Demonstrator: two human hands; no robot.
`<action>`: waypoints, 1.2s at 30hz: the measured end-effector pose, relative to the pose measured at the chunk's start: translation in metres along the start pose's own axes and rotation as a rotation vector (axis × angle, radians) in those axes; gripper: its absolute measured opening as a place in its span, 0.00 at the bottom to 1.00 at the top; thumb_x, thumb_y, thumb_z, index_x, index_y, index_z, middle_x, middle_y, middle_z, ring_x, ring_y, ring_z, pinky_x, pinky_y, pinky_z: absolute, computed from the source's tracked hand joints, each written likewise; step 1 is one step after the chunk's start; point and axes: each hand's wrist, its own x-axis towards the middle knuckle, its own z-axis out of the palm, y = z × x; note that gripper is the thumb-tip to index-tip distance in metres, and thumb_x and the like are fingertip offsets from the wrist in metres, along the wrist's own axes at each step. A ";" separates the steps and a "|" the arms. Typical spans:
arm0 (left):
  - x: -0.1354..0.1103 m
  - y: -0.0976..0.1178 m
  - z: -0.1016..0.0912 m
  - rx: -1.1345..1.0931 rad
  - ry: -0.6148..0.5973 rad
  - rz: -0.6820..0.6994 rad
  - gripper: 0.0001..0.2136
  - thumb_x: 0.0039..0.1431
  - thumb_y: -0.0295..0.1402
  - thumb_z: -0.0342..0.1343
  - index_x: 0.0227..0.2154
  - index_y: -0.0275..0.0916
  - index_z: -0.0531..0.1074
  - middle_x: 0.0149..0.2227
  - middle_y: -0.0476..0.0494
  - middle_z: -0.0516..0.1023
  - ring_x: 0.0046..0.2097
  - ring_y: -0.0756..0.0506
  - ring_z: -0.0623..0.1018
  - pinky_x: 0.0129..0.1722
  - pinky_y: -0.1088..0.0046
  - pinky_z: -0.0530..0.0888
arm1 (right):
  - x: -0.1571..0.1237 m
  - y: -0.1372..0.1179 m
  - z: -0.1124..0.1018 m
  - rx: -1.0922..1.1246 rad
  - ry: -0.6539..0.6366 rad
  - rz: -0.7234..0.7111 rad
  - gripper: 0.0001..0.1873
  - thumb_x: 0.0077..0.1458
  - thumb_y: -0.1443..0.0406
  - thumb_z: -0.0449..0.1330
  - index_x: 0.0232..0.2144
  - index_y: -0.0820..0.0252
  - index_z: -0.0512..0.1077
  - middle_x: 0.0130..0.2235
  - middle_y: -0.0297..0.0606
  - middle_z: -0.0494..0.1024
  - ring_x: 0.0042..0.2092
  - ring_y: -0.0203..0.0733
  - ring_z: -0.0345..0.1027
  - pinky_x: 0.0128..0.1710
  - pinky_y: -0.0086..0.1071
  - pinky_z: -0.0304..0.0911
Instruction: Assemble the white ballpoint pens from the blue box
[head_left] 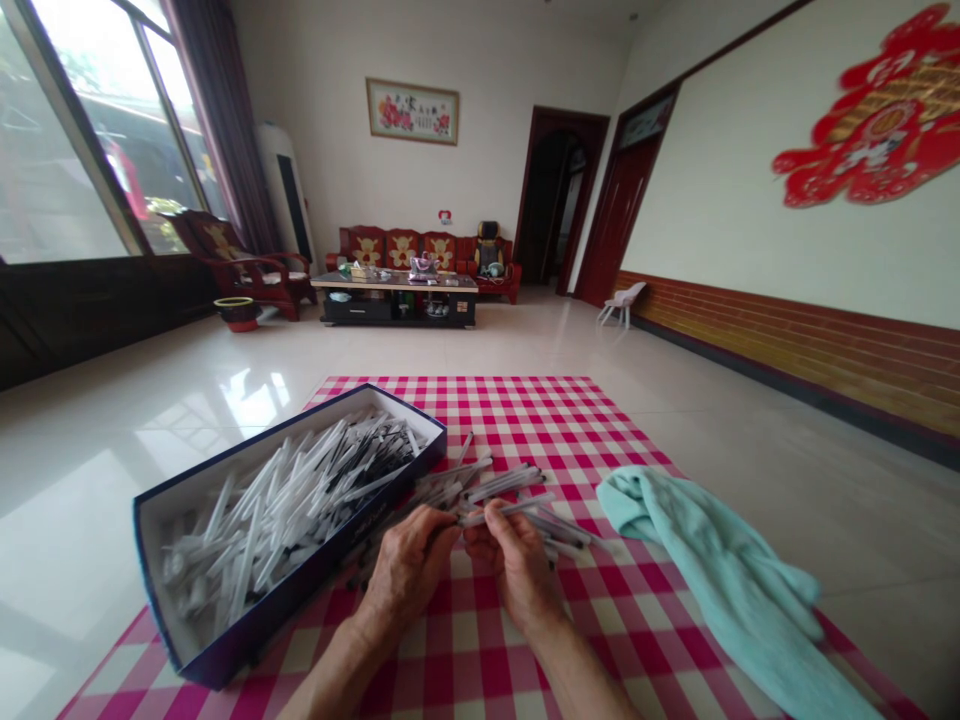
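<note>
Over a red-and-white checked cloth (525, 420), my left hand (409, 570) and my right hand (514, 560) meet, both with fingers closed. Between them they pinch a thin clear pen (506, 510) that points to the right. Just beyond the fingers lies a loose pile of pens (487, 480) on the cloth. To the left stands a dark blue box (225, 640) with a white inside, filled with several clear and black pens (300, 500).
A light teal towel (720, 570) lies crumpled on the cloth's right side. Glossy tiled floor surrounds the cloth. Far back stand a low coffee table (394, 295), a red wooden sofa (420, 250) and an armchair (240, 265).
</note>
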 end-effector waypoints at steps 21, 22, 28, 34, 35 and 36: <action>0.002 0.008 0.000 -0.169 -0.090 -0.318 0.12 0.59 0.39 0.47 0.31 0.37 0.70 0.22 0.52 0.68 0.24 0.51 0.66 0.26 0.78 0.62 | -0.001 -0.001 0.003 -0.012 -0.032 -0.024 0.05 0.52 0.61 0.62 0.32 0.56 0.73 0.32 0.34 0.79 0.32 0.43 0.73 0.31 0.36 0.69; 0.002 0.008 0.000 -0.171 -0.101 -0.323 0.12 0.59 0.39 0.46 0.30 0.38 0.70 0.22 0.53 0.67 0.24 0.51 0.66 0.26 0.77 0.62 | -0.002 -0.001 0.004 -0.017 -0.030 -0.027 0.05 0.52 0.61 0.62 0.31 0.56 0.73 0.32 0.34 0.79 0.32 0.43 0.73 0.31 0.36 0.69; 0.000 0.003 0.008 -0.139 -0.073 -0.359 0.16 0.61 0.41 0.43 0.19 0.40 0.60 0.18 0.55 0.60 0.23 0.51 0.62 0.25 0.76 0.57 | -0.004 -0.002 0.005 -0.068 -0.025 -0.029 0.06 0.51 0.60 0.63 0.32 0.55 0.73 0.32 0.34 0.80 0.31 0.43 0.73 0.31 0.36 0.68; 0.000 -0.001 0.009 -0.145 -0.054 -0.422 0.22 0.61 0.46 0.40 0.15 0.40 0.58 0.15 0.55 0.58 0.21 0.52 0.60 0.22 0.76 0.56 | -0.003 0.000 0.004 -0.047 -0.026 -0.029 0.05 0.52 0.61 0.63 0.32 0.54 0.73 0.33 0.32 0.80 0.32 0.42 0.73 0.32 0.35 0.68; 0.000 0.000 0.008 -0.150 -0.053 -0.421 0.22 0.61 0.46 0.41 0.16 0.39 0.61 0.15 0.55 0.59 0.21 0.52 0.61 0.23 0.76 0.57 | -0.003 0.000 0.004 -0.041 -0.026 -0.033 0.04 0.52 0.61 0.63 0.32 0.54 0.73 0.33 0.32 0.80 0.32 0.42 0.73 0.32 0.35 0.68; 0.000 0.001 0.007 -0.160 -0.056 -0.415 0.20 0.61 0.45 0.42 0.18 0.39 0.64 0.16 0.54 0.61 0.22 0.51 0.62 0.23 0.77 0.58 | -0.003 0.000 0.004 -0.036 -0.027 -0.036 0.04 0.52 0.61 0.62 0.31 0.54 0.73 0.33 0.32 0.80 0.32 0.42 0.73 0.32 0.35 0.68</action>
